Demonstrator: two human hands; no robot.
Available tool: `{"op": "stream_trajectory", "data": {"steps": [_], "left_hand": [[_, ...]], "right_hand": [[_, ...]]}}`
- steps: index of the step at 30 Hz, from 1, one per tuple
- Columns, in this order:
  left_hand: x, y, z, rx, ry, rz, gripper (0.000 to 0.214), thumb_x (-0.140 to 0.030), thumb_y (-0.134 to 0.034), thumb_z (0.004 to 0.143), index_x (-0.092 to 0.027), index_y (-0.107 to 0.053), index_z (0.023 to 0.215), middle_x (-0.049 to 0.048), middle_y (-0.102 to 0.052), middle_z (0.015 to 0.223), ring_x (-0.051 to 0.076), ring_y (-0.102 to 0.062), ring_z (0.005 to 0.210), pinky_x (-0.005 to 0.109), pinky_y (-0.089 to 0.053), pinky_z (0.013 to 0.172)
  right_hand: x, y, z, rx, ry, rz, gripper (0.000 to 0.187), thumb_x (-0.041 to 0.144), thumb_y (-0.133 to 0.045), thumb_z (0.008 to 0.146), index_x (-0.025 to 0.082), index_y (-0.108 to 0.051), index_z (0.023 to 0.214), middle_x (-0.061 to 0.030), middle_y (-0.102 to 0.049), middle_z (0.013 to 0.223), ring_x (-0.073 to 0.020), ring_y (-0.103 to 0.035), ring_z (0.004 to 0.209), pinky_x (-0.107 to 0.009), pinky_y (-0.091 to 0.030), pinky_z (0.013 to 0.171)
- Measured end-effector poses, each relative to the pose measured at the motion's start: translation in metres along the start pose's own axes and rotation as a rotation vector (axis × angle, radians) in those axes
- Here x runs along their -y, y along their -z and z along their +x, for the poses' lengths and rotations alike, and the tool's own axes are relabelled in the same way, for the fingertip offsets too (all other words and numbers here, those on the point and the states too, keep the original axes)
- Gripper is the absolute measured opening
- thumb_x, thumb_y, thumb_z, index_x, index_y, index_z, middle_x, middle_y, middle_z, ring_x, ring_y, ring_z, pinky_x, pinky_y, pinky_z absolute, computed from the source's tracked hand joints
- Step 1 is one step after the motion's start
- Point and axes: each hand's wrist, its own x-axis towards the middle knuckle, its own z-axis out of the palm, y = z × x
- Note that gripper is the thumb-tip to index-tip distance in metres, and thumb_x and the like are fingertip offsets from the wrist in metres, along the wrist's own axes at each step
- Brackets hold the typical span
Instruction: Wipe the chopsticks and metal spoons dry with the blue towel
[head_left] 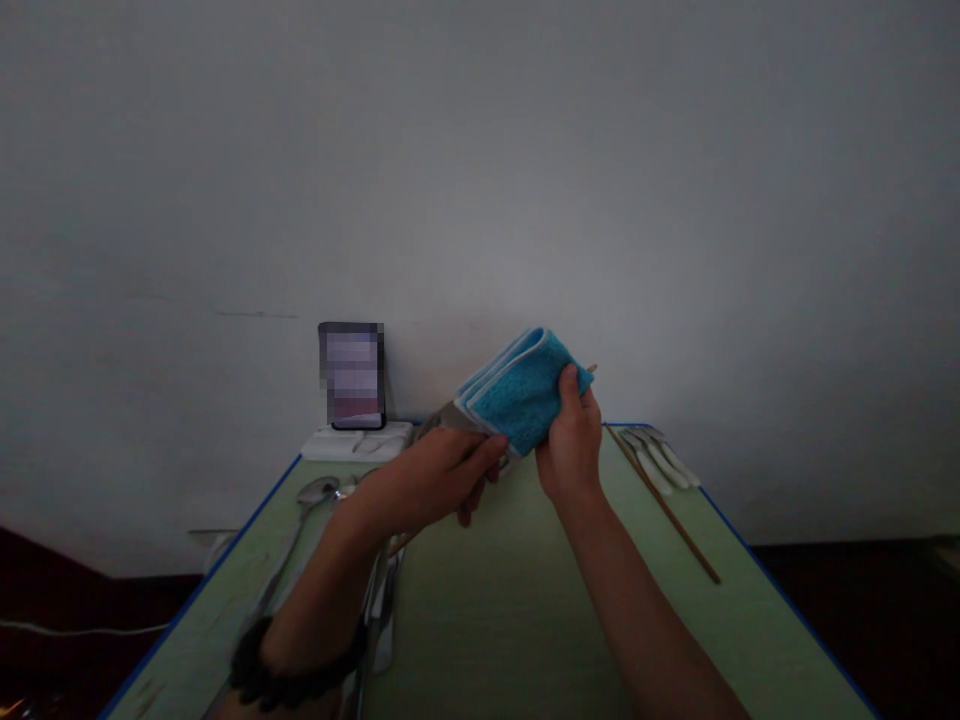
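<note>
My right hand (574,440) grips a folded blue cloth (517,395) with white edging, thumb on top, above the far part of the table. Beyond the cloth's right corner pokes the thin tip of a wooden chopstick (593,368). My left hand (450,475) is closed at the cloth's lower left edge, with the chopstick's other end showing below it. The middle of this stick is hidden by the cloth and my fingers. A second brown chopstick (667,510) lies on the table to the right of my right hand.
A phone (355,378) stands in a white holder (322,443) at the table's back left. White-handled cutlery (660,460) lies at the back right. A large metal spoon (319,490) and more utensils (384,610) lie around my left forearm. A wall rises behind the green table (502,620).
</note>
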Motion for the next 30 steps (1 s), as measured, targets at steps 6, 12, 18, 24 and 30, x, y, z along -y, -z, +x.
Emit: {"op": "stream_trajectory", "data": {"steps": [6, 12, 18, 24, 30], "left_hand": [[0.005, -0.001, 0.000, -0.030, 0.043, 0.002, 0.046, -0.046, -0.024, 0.090, -0.017, -0.052, 0.069, -0.0034, -0.055, 0.042, 0.013, -0.054, 0.042, 0.021, -0.042, 0.049], [0.006, -0.001, -0.001, -0.064, 0.043, -0.020, 0.046, -0.047, -0.022, 0.090, -0.018, -0.050, 0.068, -0.0047, -0.052, 0.042, 0.011, -0.052, 0.041, 0.021, -0.041, 0.048], [-0.001, 0.005, -0.017, -0.086, -0.009, 0.151, 0.035, -0.043, -0.034, 0.088, -0.017, -0.054, 0.076, -0.0006, -0.061, 0.062, 0.013, -0.056, 0.056, 0.023, -0.040, 0.056], [-0.006, 0.012, -0.038, -0.140, -0.064, 0.276, 0.018, -0.031, -0.048, 0.083, -0.019, -0.062, 0.084, 0.0002, -0.065, 0.079, 0.014, -0.057, 0.070, 0.023, -0.038, 0.063], [-0.006, 0.022, -0.054, -0.119, 0.021, 0.335, 0.020, -0.027, -0.045, 0.084, -0.021, -0.064, 0.085, -0.0005, -0.065, 0.074, 0.014, -0.058, 0.068, 0.024, -0.037, 0.061]], "right_hand": [[-0.002, 0.000, -0.001, 0.020, -0.030, 0.029, 0.036, 0.050, -0.052, 0.074, 0.019, -0.059, 0.092, -0.0009, -0.063, 0.082, -0.0121, -0.057, 0.066, -0.028, -0.048, 0.063], [-0.006, 0.002, -0.001, 0.142, -0.003, -0.031, 0.029, 0.039, -0.059, 0.072, 0.019, -0.060, 0.094, -0.0004, -0.065, 0.083, -0.0132, -0.059, 0.072, -0.028, -0.048, 0.070], [-0.002, 0.000, -0.006, 0.111, -0.008, -0.045, 0.034, 0.041, -0.058, 0.073, 0.018, -0.060, 0.098, -0.0016, -0.066, 0.084, -0.0125, -0.059, 0.068, -0.030, -0.048, 0.071], [0.011, -0.011, -0.021, 0.072, -0.056, 0.020, 0.034, 0.041, -0.059, 0.073, 0.020, -0.057, 0.099, -0.0009, -0.065, 0.087, -0.0119, -0.060, 0.069, -0.029, -0.049, 0.070], [0.016, -0.027, -0.032, 0.096, -0.159, 0.037, 0.031, 0.038, -0.062, 0.072, 0.019, -0.058, 0.097, 0.0004, -0.065, 0.081, -0.0116, -0.060, 0.067, -0.029, -0.050, 0.069]]}}
